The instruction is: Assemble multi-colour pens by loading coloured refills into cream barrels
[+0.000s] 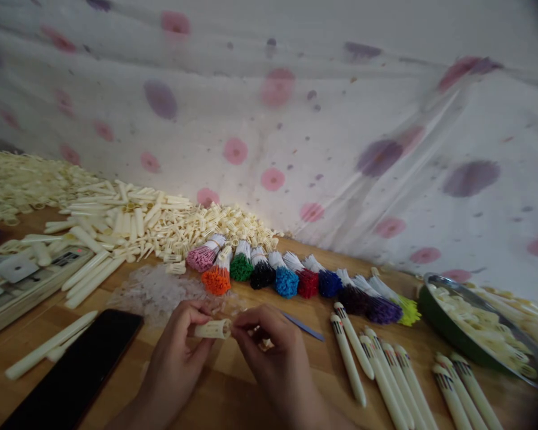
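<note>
My left hand [176,352] pinches a short cream plastic pen part [214,328] above the wooden table [233,382]. My right hand [273,352] is closed at the part's right end, fingertips touching it, and seems to hold small pieces against the palm. Just behind the hands lies a heap of tiny clear parts [156,289]. A row of coloured refill bundles [291,278] runs across the table beyond them. A blue refill [305,327] lies beside my right hand.
Cream pen tubes and clips are piled at the back left [130,221]. A black phone [72,376] and a white keyboard-like device [22,280] lie at left. Several assembled pens [385,370] lie at right, beside a green-rimmed bowl [434,319] of parts. A spotted cloth [296,119] hangs behind.
</note>
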`<state>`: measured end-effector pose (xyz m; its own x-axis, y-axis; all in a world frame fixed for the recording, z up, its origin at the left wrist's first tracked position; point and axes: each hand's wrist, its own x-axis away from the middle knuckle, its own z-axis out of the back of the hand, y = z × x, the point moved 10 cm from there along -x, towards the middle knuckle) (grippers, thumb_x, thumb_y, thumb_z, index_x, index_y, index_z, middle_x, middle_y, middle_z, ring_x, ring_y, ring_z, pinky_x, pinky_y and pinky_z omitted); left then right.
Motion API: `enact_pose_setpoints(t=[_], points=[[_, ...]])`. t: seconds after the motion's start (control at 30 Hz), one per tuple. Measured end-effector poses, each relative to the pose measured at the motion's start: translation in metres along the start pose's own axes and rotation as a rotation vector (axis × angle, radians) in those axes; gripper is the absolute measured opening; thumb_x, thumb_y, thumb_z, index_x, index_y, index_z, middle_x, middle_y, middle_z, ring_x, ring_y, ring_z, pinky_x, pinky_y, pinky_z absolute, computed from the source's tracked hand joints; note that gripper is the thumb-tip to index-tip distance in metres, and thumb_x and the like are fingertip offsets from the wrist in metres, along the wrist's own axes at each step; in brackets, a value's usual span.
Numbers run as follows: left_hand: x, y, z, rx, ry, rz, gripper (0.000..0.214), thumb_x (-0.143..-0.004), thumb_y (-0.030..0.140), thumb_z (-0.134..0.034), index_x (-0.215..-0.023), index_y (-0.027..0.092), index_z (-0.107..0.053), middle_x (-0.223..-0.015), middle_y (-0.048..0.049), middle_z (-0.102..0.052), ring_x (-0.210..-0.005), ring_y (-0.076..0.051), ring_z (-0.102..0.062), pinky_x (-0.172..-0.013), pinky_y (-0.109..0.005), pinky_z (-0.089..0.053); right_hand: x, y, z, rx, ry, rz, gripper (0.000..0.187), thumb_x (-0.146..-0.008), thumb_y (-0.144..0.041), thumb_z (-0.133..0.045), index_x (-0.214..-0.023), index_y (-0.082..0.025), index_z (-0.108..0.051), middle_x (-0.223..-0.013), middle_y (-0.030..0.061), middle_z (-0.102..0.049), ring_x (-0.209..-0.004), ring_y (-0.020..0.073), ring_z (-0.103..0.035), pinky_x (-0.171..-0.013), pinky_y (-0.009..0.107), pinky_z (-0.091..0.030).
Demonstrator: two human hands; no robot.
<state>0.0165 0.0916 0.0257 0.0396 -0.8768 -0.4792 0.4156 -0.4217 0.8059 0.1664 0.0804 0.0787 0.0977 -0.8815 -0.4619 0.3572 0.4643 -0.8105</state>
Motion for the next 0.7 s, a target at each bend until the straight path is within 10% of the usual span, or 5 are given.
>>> enact_pose_setpoints(t=[0.4, 0.7], points=[[-0.002, -0.01, -0.018, 0.041, -0.285, 0.175, 0.006, -0.081, 0.028, -0.059, -0.087, 0.026, -0.06, -0.09, 0.0017, -0.066, -0.088, -0.018, -0.062, -0.074, -0.023, -0.05, -0.012, 0.049, -0.012, -0.341, -0.212, -0.35, 0.022, -0.076, -0.038, -0.062, -0.078, -0.017, -0.065, -0.06, -0.002, -0.054, -0.051, 0.009, -0.046, -0.046, 0.02, -0.036], [-0.004, -0.006, -0.009, 0.022, -0.232, 0.059, 0.017, -0.079, 0.024, -0.06, -0.095, 0.026, -0.065, -0.102, -0.0011, -0.069, -0.095, -0.018, -0.064, -0.078, -0.023, -0.052, -0.022, 0.105, 0.053, 0.521, -0.378, -0.301, 0.014, -0.075, -0.027, -0.062, -0.085, -0.018, -0.066, -0.074, 0.0042, -0.065, -0.065, 0.0174, -0.056, -0.059, 0.027, -0.039]])
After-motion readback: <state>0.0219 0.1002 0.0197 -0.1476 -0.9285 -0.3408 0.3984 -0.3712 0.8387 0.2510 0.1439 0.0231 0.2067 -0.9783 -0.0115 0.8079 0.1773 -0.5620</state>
